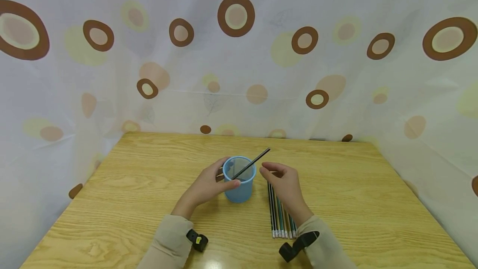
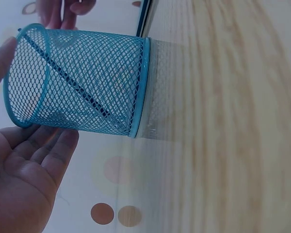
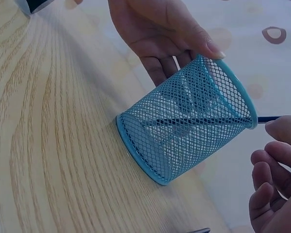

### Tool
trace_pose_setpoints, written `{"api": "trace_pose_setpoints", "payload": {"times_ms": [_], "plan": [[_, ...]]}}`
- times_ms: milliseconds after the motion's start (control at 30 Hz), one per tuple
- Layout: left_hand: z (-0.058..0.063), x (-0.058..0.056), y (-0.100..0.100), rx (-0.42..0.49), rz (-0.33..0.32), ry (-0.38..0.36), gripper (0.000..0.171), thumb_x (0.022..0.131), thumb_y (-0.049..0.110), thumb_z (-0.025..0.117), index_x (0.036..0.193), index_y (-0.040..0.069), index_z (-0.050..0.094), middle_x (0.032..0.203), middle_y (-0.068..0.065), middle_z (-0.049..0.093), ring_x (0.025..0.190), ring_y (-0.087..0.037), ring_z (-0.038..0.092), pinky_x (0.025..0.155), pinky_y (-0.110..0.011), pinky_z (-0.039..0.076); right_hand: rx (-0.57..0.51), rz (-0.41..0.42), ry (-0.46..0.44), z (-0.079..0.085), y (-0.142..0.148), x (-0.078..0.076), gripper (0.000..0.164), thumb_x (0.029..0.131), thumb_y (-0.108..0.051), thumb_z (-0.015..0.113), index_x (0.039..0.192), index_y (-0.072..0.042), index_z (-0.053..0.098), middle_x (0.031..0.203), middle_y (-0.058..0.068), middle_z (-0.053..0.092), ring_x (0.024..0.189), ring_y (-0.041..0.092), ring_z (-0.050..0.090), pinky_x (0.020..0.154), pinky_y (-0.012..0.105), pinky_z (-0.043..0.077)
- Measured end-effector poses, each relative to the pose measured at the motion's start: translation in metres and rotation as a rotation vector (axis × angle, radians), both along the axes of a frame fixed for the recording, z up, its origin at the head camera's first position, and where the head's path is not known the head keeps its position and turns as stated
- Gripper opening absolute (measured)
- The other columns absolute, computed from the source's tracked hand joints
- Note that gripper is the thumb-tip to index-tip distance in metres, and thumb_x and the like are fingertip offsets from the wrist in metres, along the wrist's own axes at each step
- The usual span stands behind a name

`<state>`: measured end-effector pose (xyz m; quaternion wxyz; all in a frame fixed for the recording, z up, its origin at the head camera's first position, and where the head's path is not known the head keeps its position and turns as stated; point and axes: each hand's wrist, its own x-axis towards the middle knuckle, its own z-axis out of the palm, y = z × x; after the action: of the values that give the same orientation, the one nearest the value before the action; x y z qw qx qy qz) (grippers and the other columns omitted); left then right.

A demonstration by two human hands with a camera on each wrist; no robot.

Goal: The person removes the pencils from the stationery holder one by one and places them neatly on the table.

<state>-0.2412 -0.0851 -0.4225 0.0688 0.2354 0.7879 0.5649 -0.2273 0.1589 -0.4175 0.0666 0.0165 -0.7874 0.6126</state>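
Observation:
A blue mesh pencil cup point(image 1: 239, 194) stands upright on the wooden table, with one dark pencil point(image 1: 251, 163) leaning inside it and sticking out over the right side of the rim. My left hand point(image 1: 209, 182) holds the cup from the left, thumb at the rim and fingers round the far side. Just right of the cup, my right hand point(image 1: 284, 184) hovers with loosely bent fingers and nothing between them. In the right wrist view the pencil's outer end passes behind that hand's fingertips point(image 3: 281, 130).
Several pencils point(image 1: 280, 215) lie side by side on the table point(image 1: 354, 190), partly under the right hand and forearm, eraser ends toward me. A patterned curtain point(image 1: 239, 69) hangs behind the table and along both sides.

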Motion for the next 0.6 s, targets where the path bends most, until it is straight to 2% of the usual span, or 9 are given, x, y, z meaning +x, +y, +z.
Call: {"api": "trace_pose_setpoints", "payload": {"times_ms": [267, 600], "plan": [[0.000, 0.000, 0.001, 0.002, -0.003, 0.002, 0.077, 0.087, 0.040, 0.077, 0.151, 0.019, 0.039, 0.145, -0.008, 0.049, 0.135, -0.030, 0.044, 0.107, -0.047, 0.041, -0.011, 0.019, -0.001, 0.000, -0.004, -0.004, 0.037, 0.092, -0.027, 0.073, 0.121, -0.004, 0.071, 0.117, 0.005, 0.068, 0.097, 0.022, 0.061, 0.083, 0.032, 0.053], [0.000, -0.001, 0.000, -0.009, 0.003, 0.005, 0.076, 0.087, 0.041, 0.076, 0.151, 0.019, 0.039, 0.145, -0.007, 0.049, 0.135, -0.029, 0.045, 0.107, -0.047, 0.041, -0.040, 0.008, 0.007, 0.004, -0.013, -0.007, 0.032, 0.090, -0.026, 0.075, 0.114, -0.005, 0.074, 0.112, 0.008, 0.070, 0.094, 0.021, 0.062, 0.079, 0.030, 0.052]]}}
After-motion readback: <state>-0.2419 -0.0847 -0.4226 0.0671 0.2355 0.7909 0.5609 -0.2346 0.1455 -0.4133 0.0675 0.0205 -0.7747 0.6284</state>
